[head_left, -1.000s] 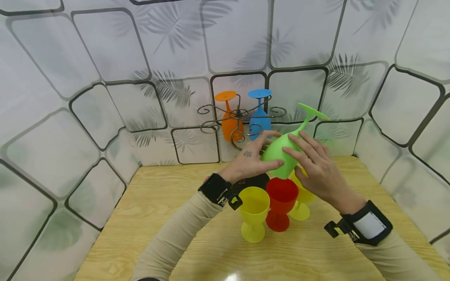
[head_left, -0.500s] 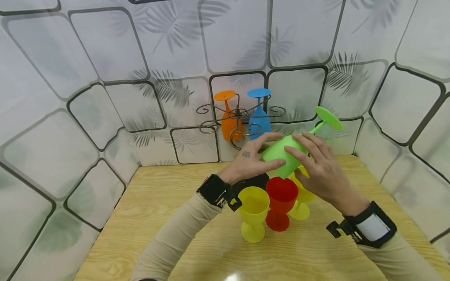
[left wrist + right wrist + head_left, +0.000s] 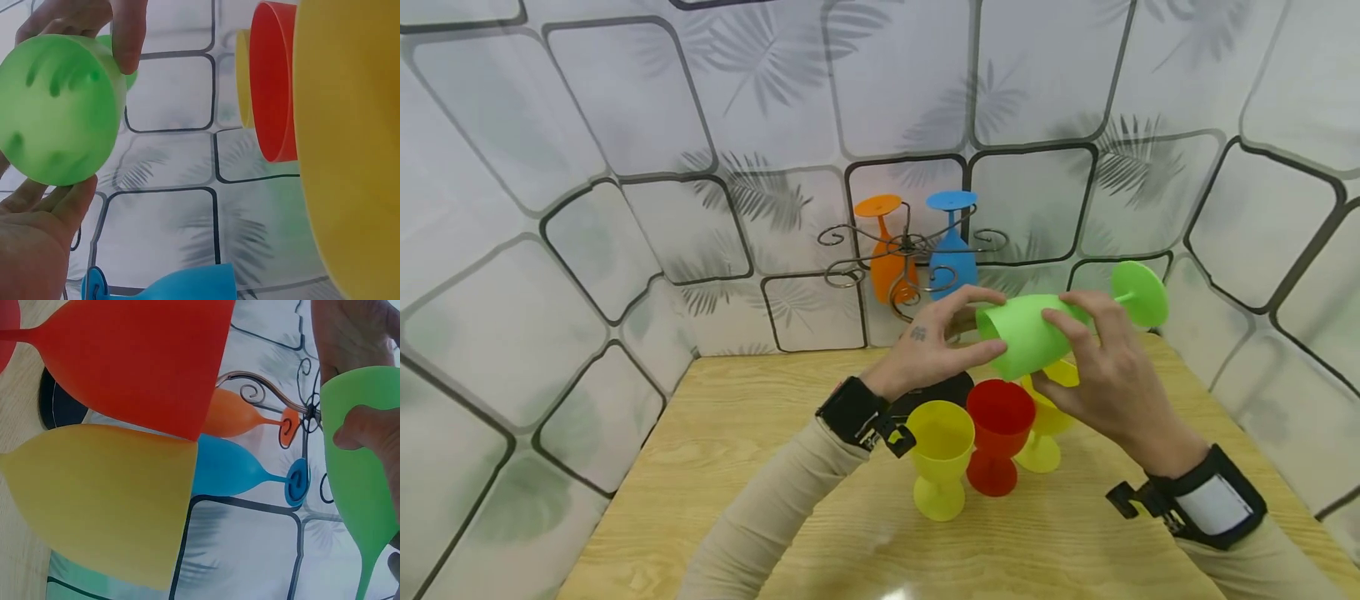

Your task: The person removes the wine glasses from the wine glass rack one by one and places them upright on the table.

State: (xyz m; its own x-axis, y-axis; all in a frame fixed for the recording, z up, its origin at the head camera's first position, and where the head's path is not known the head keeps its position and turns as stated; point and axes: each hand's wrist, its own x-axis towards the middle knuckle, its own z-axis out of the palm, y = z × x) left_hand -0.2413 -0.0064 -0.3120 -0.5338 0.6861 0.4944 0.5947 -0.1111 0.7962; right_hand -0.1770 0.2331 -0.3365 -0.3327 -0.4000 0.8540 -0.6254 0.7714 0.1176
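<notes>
A light green goblet [image 3: 1030, 337] is held tipped on its side above the table, its mouth toward the left and its foot out to the right. My left hand [image 3: 925, 342] grips it at the rim, thumb on the near side and fingers on the far side. My right hand [image 3: 1120, 383] holds it round the bowl near the stem. Below stand a yellow goblet [image 3: 942, 458], a red goblet [image 3: 1000, 417] and a second yellow goblet [image 3: 1041, 454], all upright. In the left wrist view the green goblet [image 3: 59, 112] shows its mouth between both hands.
Behind my hands a curled metal rack [image 3: 910, 242] holds an orange goblet [image 3: 891, 271] and a blue goblet [image 3: 953, 254] upside down. A black round base [image 3: 936, 396] sits on the wooden table [image 3: 737, 433]. Patterned cloth walls [image 3: 775, 217] close in the back and sides.
The green goblet has tilted further over, its foot swinging right and down until it lies nearly level. My right hand has moved slightly right with it; the left hand stays nearly in place.
</notes>
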